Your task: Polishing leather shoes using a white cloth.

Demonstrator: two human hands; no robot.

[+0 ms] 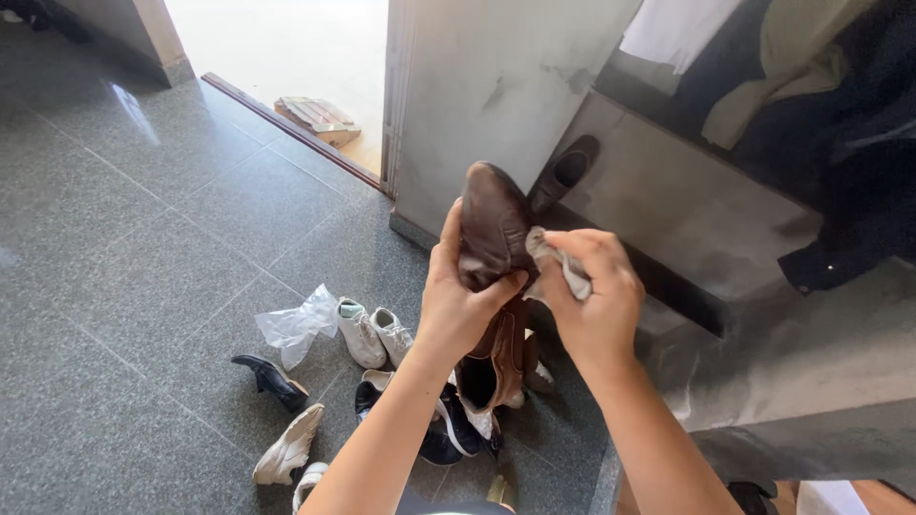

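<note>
Centre frame: my left hand (458, 310) clamps brown shoe (494, 277) mid-body, toe up, so upper faces rag. Right hand (596, 300) pinches grey cloth (558, 262) vs shoe side. Loose shoes (367, 334) heaped on floor (124, 248) below, lower centre; black shoe (565, 174) on ledge (687, 205) behind.

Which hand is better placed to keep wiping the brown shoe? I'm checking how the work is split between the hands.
Right. The right hand pinches the grey cloth against the brown shoe, while the left hand grips the shoe, probably just steadying it.
</note>
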